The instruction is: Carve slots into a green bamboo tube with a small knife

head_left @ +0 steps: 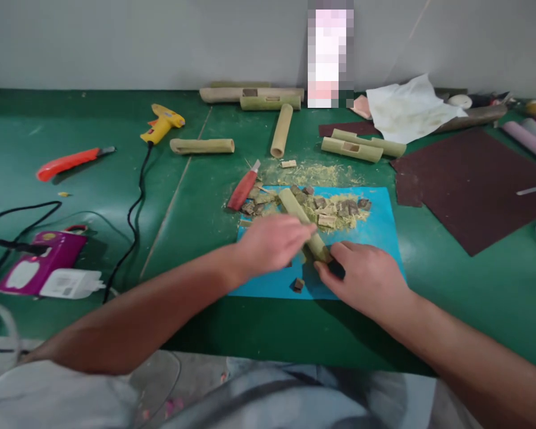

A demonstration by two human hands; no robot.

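Note:
A pale green bamboo tube (296, 210) slants over a blue sheet (384, 238), its near end lower right. My right hand (368, 271) is closed around that near end, thumb below and fingers above; a dark patch shows between them, and I cannot tell what it is. My left hand (274, 241), slightly blurred, is closed at the tube's left side, fingertips against its middle. Whatever it may hold is hidden. Dark sandpaper-like pieces (348, 207) and greenish shavings (339, 221) lie around the tube's far end. One small dark piece (298, 285) lies nearer me.
A red-handled knife (245, 187) touches the sheet's far left corner. Beyond stand several bamboo pieces (281, 131). To the left are an orange cutter (71, 164), a yellow glue gun (163, 124) and a purple power strip (42, 259) with cables. Brown sheets (473, 185) lie right.

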